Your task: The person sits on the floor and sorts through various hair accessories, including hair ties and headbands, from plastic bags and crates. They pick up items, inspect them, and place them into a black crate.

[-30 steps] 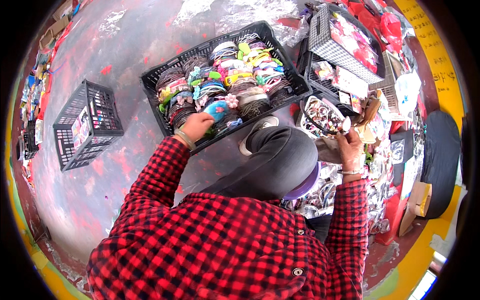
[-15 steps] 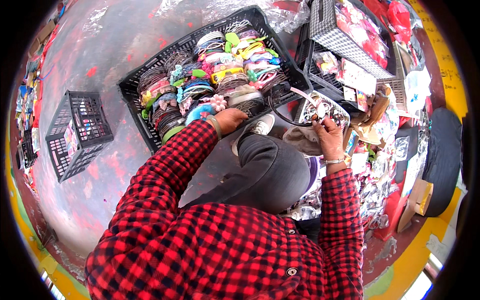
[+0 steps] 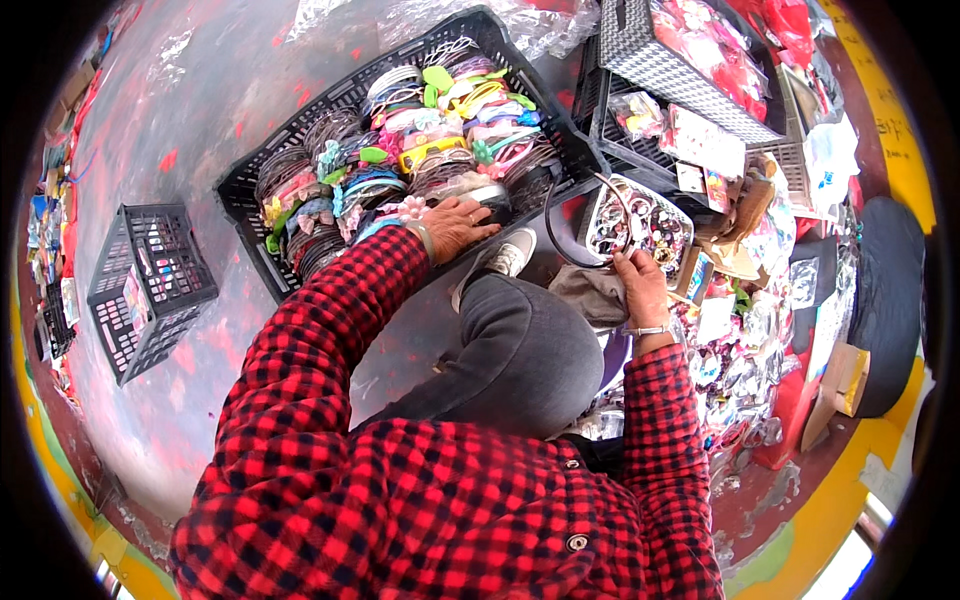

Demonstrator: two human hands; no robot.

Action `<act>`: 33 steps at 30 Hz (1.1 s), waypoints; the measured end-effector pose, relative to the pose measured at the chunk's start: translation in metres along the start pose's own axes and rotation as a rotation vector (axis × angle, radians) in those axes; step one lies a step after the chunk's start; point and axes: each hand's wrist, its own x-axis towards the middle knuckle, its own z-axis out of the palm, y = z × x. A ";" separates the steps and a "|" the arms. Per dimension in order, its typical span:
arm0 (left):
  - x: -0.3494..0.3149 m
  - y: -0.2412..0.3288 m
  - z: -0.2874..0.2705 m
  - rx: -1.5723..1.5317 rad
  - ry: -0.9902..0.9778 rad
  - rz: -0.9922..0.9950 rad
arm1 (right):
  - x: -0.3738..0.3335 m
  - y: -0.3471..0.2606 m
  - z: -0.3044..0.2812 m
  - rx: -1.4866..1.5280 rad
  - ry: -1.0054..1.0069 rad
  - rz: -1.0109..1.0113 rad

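A large black plastic crate (image 3: 258, 262) holds packed rows of headbands (image 3: 425, 130) in many colours, some with flowers, bows or green leaf shapes. My left hand (image 3: 458, 226) lies over the headbands at the crate's near edge, fingers stretched out and palm down. To the right, my right hand (image 3: 642, 288) pinches a thin dark headband (image 3: 553, 232) by its lower right side, holding the open loop up beside the crate's near right corner. Behind that loop stands a white basket (image 3: 690, 222) full of small hair accessories.
On the left, a smaller black crate (image 3: 165, 285) stands on the grey floor. A woven grey basket (image 3: 690, 85) with pink-and-red packets sits at the back right. Torn cardboard (image 3: 735, 255), a grey cloth (image 3: 590, 293) and heaps of bagged trinkets crowd my right side.
My left hand has gone from curled at the crate's edge to flatter, with fingers spread over the headbands. My right hand has lowered slightly, and the held headband has turned.
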 end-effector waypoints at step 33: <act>-0.242 0.056 0.036 -0.678 0.086 -0.715 | -0.050 -0.173 0.069 -0.558 -0.355 -0.544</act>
